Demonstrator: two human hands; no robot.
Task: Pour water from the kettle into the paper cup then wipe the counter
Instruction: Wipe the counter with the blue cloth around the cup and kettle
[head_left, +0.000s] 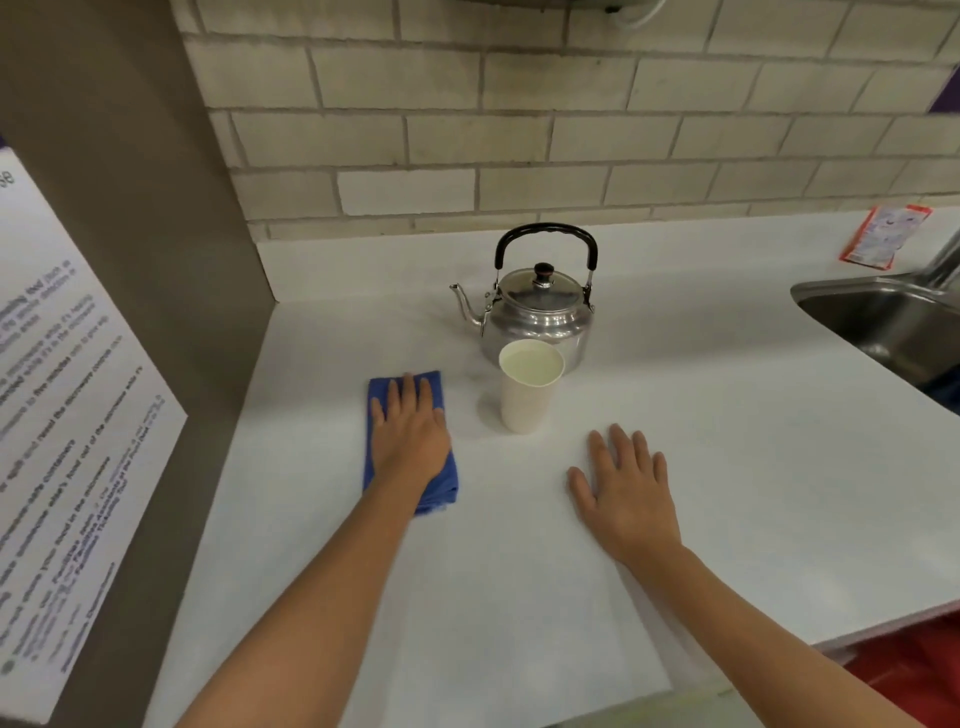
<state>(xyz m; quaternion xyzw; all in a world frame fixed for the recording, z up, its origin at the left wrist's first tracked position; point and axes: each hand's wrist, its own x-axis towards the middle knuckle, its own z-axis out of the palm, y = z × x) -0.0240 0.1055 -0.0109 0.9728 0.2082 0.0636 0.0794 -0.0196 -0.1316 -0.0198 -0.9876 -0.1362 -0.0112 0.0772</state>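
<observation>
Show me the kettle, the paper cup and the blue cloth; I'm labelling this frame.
kettle (540, 312): head view, on its steel body below the lid.
paper cup (524, 402): head view, on its outer wall.
blue cloth (378, 400): head view, on the bare corner beside the left hand's fingers.

Both forearms are bare to the frame edge, with no sleeves showing. The left hand (410, 434) and right hand (628, 493) are ungloved.

A white counter (675, 467) is shown. Placed directly on it are a metal kettle (537, 309), a paper cup (524, 400) just before the kettle, a folded blue cloth (447, 486), and a red packet (885, 235).
</observation>
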